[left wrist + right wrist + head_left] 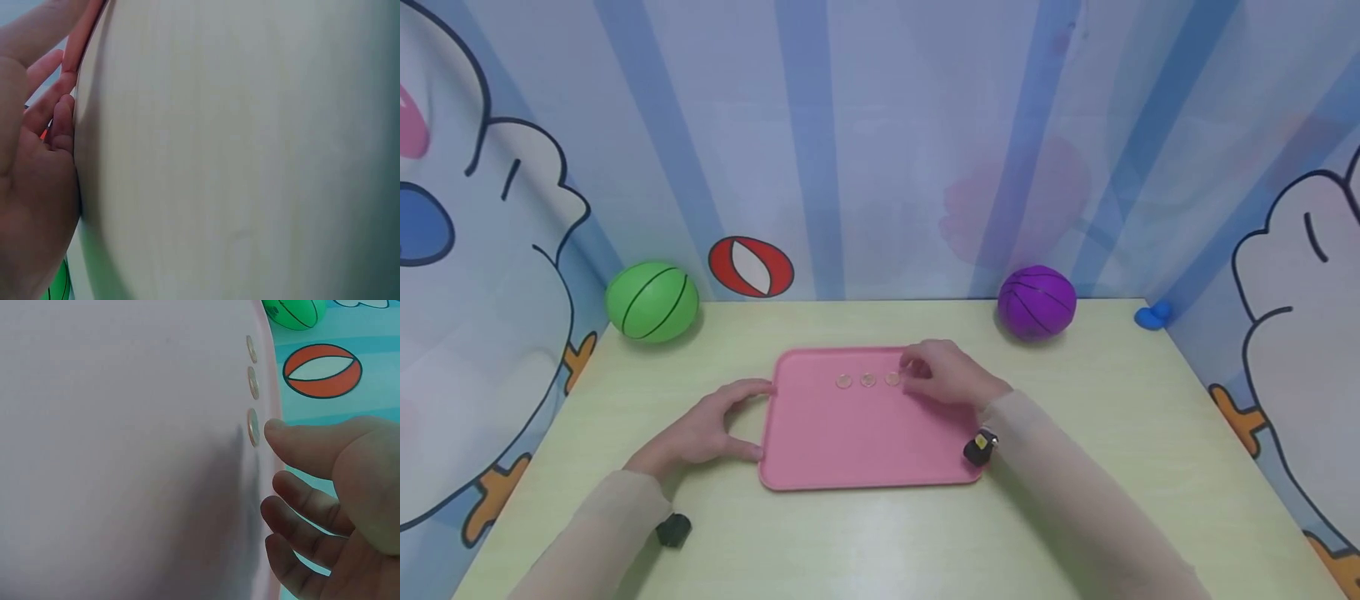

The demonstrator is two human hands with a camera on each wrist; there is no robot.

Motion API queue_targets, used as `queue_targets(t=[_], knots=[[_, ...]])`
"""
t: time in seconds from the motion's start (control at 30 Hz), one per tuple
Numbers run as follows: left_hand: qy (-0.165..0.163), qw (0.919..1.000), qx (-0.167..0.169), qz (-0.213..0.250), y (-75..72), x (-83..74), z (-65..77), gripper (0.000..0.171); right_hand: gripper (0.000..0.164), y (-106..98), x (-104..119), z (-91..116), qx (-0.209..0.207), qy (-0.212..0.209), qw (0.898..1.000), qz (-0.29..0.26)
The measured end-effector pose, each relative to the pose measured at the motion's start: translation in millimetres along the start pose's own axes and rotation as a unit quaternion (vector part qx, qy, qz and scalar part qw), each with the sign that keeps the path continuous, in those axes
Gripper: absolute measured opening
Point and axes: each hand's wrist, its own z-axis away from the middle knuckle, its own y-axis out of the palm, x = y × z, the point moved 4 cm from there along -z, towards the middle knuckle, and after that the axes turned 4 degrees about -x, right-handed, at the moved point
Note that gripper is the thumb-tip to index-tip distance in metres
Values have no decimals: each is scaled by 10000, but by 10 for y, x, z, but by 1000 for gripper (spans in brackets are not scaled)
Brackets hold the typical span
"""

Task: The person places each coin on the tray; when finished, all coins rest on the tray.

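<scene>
Three small round coins lie in a row near the far edge of a pink tray (865, 442): a left coin (844, 381), a middle coin (868, 380) and a right coin (892, 378). Just beside the right coin hovers my right hand (951, 373). In the right wrist view its thumb (300, 445) and bent fingers stand apart, and nothing shows between them. At the tray's left edge, my left hand (703, 429) spreads thumb and fingers, the tips touching the rim. The left wrist view shows that hand (37, 181) low over the tabletop.
A green ball (652, 302) sits at the back left of the pale table (880, 542), a purple ball (1037, 303) at the back right. A small blue toy (1153, 316) is at the far right corner. A printed cloth (895, 167) rises behind the table.
</scene>
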Motion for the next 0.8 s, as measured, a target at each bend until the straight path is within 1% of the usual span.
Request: queue_targets(t=[0.13, 0.3, 0.37, 0.43, 0.53, 0.6, 0.67, 0.77, 0.8], knots=[[25, 10000, 1, 9, 6, 4, -4, 96, 31, -100, -72, 116, -78, 55, 9999, -137], [69, 10000, -15, -19, 1, -7, 1, 96, 35, -213, -184, 270, -88, 305, 9991, -275], [80, 10000, -23, -22, 1, -10, 2, 96, 37, -264, -226, 342, -51, 511, 9980, -375], [63, 10000, -17, -35, 5, -10, 2, 96, 38, -310, -276, 414, 17, 813, 9952, -543], [19, 10000, -11, -66, 10, -7, 1, 96, 38, -370, -366, 518, 75, 1320, 9869, -920], [10, 10000, -19, -74, 8, -7, 1, 96, 36, -412, -426, 574, 10, 1485, 9839, -990], [26, 10000, -26, -79, 6, -11, 1, 96, 34, -448, -480, 624, -55, 1540, 9833, -972], [44, 10000, -19, -73, 2, -14, 2, 97, 31, -486, -548, 678, -114, 1455, 9871, -658], [37, 10000, -15, -67, 2, -15, 3, 97, 31, -489, -566, 696, -78, 1503, 9865, -646]])
